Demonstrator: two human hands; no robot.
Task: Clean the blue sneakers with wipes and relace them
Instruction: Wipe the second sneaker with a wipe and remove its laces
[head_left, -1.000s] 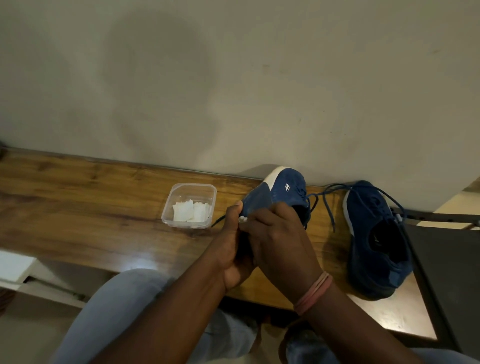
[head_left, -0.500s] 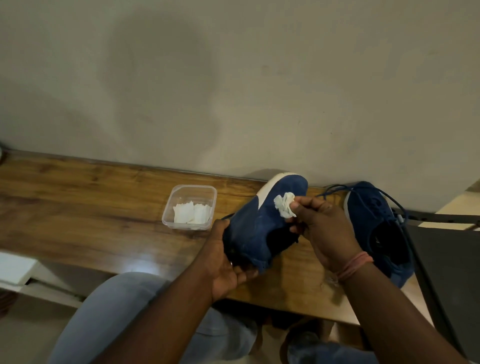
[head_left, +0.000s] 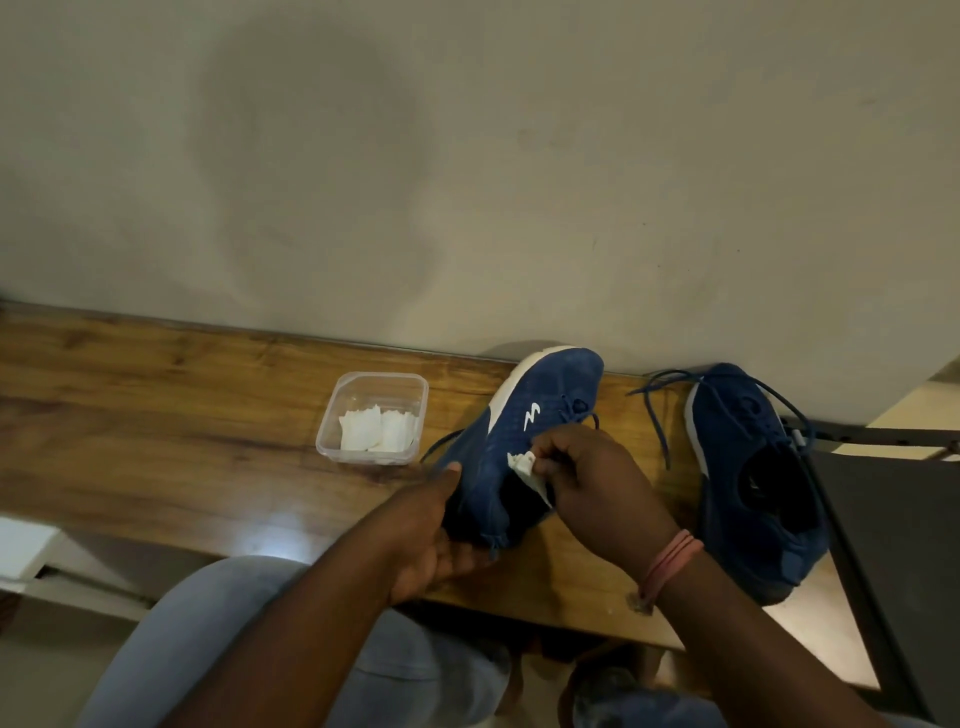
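A blue sneaker (head_left: 524, 431) with a white sole edge and a white side mark is tilted up off the wooden table (head_left: 171, 431), toe toward the wall. My left hand (head_left: 431, 535) grips its heel from below. My right hand (head_left: 592, 478) pinches a crumpled white wipe (head_left: 527, 467) against the sneaker's side near the collar. The second blue sneaker (head_left: 748, 483) lies on the table to the right, its blue lace (head_left: 654, 410) loose and trailing.
A clear plastic tub (head_left: 371, 384) holding folded white wipes (head_left: 376, 428) stands left of the held sneaker. A plain wall runs along the table's far edge. A dark panel (head_left: 898, 561) lies at the right. My knees are below the table's front edge.
My right hand has drawn the wipe from the toe area back toward the collar. The sneaker has turned so its side mark shows. My left hand stays on the heel.
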